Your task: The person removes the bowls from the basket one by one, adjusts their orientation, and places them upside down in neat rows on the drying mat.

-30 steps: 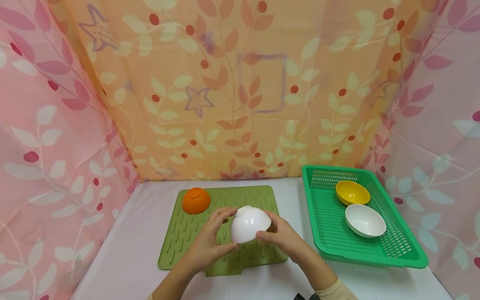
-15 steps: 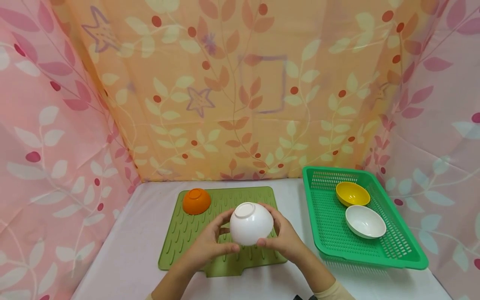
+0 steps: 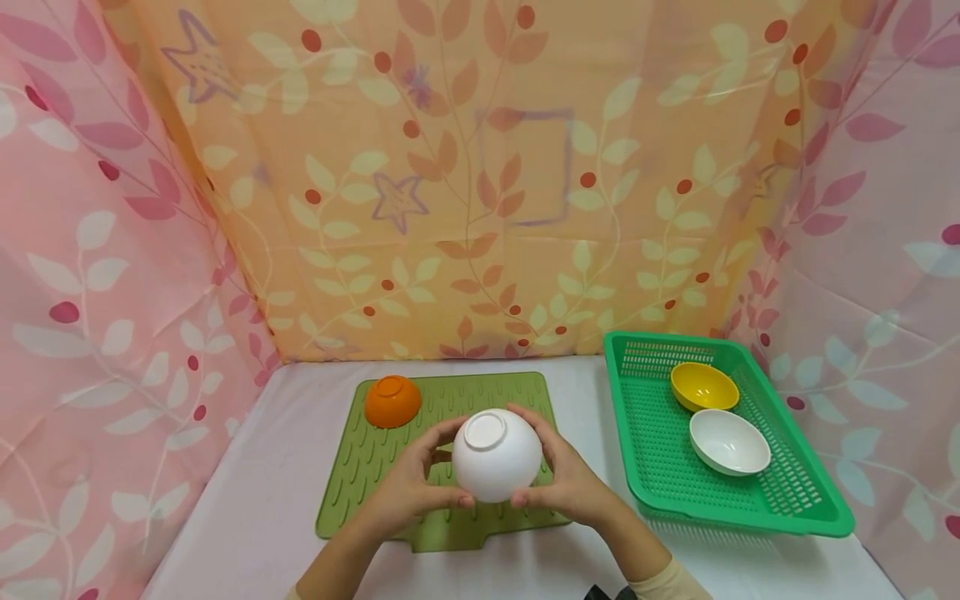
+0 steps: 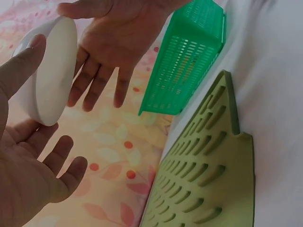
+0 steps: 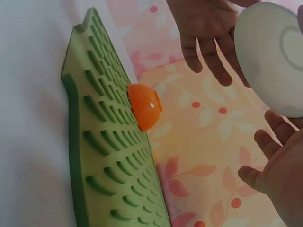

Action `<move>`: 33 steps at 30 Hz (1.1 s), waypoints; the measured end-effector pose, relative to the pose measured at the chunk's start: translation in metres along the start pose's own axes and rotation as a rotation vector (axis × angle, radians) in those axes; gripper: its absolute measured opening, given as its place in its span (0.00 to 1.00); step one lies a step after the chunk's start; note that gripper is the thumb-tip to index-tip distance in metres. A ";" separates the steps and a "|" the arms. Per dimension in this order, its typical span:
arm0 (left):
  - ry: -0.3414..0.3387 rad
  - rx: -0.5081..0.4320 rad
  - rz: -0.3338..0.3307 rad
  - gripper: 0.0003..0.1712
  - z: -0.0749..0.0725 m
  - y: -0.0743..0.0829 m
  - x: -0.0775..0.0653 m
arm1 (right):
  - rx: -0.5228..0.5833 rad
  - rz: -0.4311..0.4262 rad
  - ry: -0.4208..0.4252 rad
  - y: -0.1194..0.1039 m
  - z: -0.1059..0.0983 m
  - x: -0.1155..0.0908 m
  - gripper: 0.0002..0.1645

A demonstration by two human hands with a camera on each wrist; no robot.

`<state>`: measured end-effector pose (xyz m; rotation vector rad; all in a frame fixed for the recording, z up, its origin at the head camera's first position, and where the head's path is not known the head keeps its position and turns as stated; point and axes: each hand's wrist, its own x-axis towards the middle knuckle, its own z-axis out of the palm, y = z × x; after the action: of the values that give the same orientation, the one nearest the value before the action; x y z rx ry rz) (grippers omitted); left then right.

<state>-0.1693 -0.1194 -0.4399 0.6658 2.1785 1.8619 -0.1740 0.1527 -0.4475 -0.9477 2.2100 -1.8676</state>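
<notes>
Between both hands a white bowl (image 3: 497,471) is held bottom-up and tilted, its foot ring toward the head camera. My left hand (image 3: 411,485) grips its left side, thumb on the near side and fingers round the back. My right hand (image 3: 576,482) grips the right side the same way. Both wrist views show the bowl (image 4: 57,75) in the air, apart from the green drying mat (image 3: 360,483) below. At the mat's far left corner an orange bowl (image 3: 392,403) lies upside down.
To the right stands a green plastic basket (image 3: 624,442) with a yellow bowl (image 3: 703,388) and another white bowl (image 3: 730,443), both right side up. A white cloth (image 3: 247,492) covers the table, and patterned curtains (image 3: 480,208) enclose the back and sides.
The bowl in my hands has turned: its foot ring, first seen edge-on at the top, now faces the head camera. My fingers have shifted round it. The other bowls stay put.
</notes>
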 end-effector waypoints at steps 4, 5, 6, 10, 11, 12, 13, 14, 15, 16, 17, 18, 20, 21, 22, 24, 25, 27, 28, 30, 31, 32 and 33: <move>0.000 0.020 0.010 0.52 -0.004 0.001 0.001 | -0.146 0.002 0.091 -0.006 0.003 0.000 0.63; 0.006 0.021 0.010 0.53 -0.005 0.001 0.002 | -0.173 0.003 0.119 -0.007 0.004 0.000 0.63; 0.016 0.026 0.007 0.53 -0.006 0.001 0.002 | -0.192 0.003 0.146 -0.008 0.005 0.001 0.63; 0.061 0.054 -0.007 0.54 -0.008 0.002 0.004 | -0.231 0.013 0.221 -0.010 0.007 0.002 0.61; 0.069 0.062 -0.010 0.54 -0.008 0.003 0.004 | -0.241 0.014 0.228 -0.009 0.007 0.002 0.61; 0.076 0.076 -0.006 0.54 -0.008 0.003 0.004 | -0.253 0.016 0.230 -0.008 0.007 0.002 0.60; 0.080 0.088 0.002 0.54 -0.009 0.003 0.004 | -0.264 0.017 0.230 -0.007 0.007 0.002 0.60; 0.087 0.102 0.009 0.54 -0.009 0.003 0.003 | -0.276 0.019 0.228 -0.006 0.007 0.002 0.59; 0.089 0.113 0.016 0.54 -0.009 0.003 0.003 | -0.288 0.018 0.224 -0.005 0.007 0.002 0.59; 0.090 0.125 0.028 0.54 -0.010 0.002 0.003 | -0.301 0.014 0.220 -0.004 0.007 0.002 0.59; 0.090 0.132 0.037 0.54 -0.010 0.002 0.003 | -0.310 0.013 0.215 -0.003 0.007 0.002 0.59; 0.093 0.146 0.045 0.54 -0.011 0.001 0.003 | -0.316 0.012 0.213 -0.003 0.007 0.002 0.59; 0.101 0.171 0.052 0.54 -0.011 0.000 0.004 | -0.326 0.012 0.218 -0.003 0.007 0.003 0.59; 0.102 0.183 0.056 0.54 -0.011 -0.001 0.004 | -0.327 0.010 0.222 -0.002 0.007 0.003 0.59; 0.103 0.194 0.062 0.54 -0.012 -0.001 0.004 | -0.327 0.010 0.225 -0.002 0.008 0.003 0.59; 0.108 0.213 0.064 0.54 -0.013 -0.002 0.004 | -0.320 0.017 0.231 -0.001 0.009 0.003 0.59; 0.110 0.221 0.062 0.55 -0.014 -0.003 0.004 | -0.316 0.020 0.231 0.000 0.010 0.004 0.59; 0.115 0.230 0.053 0.55 -0.016 -0.004 0.003 | -0.299 0.039 0.225 0.002 0.012 0.005 0.59; 0.121 0.232 0.042 0.55 -0.018 -0.005 0.003 | -0.299 0.050 0.222 0.003 0.013 0.007 0.59; 0.130 0.236 0.033 0.55 -0.020 -0.007 0.007 | -0.299 0.073 0.222 0.004 0.013 0.011 0.59; 0.135 0.234 0.033 0.55 -0.022 -0.007 0.010 | -0.304 0.086 0.224 0.004 0.012 0.014 0.59; 0.138 0.238 0.035 0.55 -0.023 -0.008 0.014 | -0.311 0.099 0.225 0.004 0.010 0.017 0.59; 0.140 0.240 0.034 0.54 -0.025 -0.010 0.019 | -0.321 0.111 0.227 0.005 0.008 0.020 0.59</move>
<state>-0.1982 -0.1336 -0.4424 0.6361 2.5227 1.7263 -0.1881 0.1355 -0.4474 -0.6594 2.6940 -1.6775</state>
